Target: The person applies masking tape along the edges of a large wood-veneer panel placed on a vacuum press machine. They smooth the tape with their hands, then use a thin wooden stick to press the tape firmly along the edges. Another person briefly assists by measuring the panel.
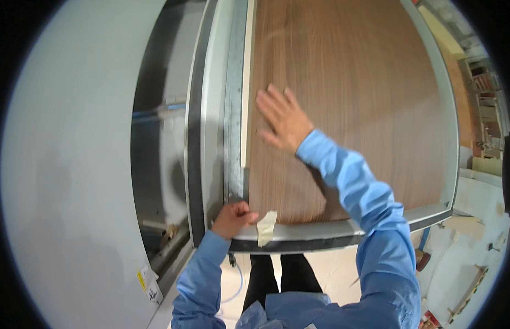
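A large brown wood-grain panel (364,66) lies flat in front of me on a metal-framed table (315,230). My right hand (285,123) rests on the panel near its left edge, palm down with fingers spread. At the panel's near left corner, my left hand (233,219) is closed, thumb and fingers drawn together; whatever is between them is hidden. Just right of it, a piece of cream tape (266,227) lies over the panel's near edge and the frame. A narrow cream strip (247,93) runs along the panel's left edge, beside a grey metal rail (234,109).
A big pale grey surface (74,137) fills the left side, with a dark gap (148,137) between it and the table. Shelves with stacked pieces (488,104) stand at the far right. A thin blue hose (239,279) hangs below the table's near edge.
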`<state>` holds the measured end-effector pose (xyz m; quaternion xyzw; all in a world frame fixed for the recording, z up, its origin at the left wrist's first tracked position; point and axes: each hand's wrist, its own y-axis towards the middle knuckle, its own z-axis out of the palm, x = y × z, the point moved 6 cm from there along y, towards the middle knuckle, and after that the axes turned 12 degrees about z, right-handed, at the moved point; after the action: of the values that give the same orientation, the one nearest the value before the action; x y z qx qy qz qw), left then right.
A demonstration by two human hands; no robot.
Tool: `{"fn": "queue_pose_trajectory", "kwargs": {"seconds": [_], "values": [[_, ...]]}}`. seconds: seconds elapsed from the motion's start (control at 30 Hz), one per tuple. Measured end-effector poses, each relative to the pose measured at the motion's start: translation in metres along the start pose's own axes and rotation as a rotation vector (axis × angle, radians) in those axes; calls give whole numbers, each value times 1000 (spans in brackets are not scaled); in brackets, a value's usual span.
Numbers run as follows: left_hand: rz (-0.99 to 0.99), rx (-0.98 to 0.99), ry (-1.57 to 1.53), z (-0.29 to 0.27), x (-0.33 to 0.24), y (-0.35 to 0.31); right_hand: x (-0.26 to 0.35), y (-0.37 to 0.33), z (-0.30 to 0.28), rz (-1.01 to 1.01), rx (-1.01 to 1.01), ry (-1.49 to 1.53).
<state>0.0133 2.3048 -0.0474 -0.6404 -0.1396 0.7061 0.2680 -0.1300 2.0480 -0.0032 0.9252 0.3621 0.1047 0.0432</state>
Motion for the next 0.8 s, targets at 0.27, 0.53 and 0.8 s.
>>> {"fn": "queue_pose_trajectory", "kwargs": {"seconds": [0.27, 0.53, 0.8], "values": [[19, -16, -47, 3, -3, -4, 41, -23, -10, -22, 56, 53], [12, 156, 109, -1, 21, 3, 59, -37, -13, -39, 25, 64], [110, 190, -182, 5, 24, 8, 61, -40, -9, -45, -2, 101]]}}
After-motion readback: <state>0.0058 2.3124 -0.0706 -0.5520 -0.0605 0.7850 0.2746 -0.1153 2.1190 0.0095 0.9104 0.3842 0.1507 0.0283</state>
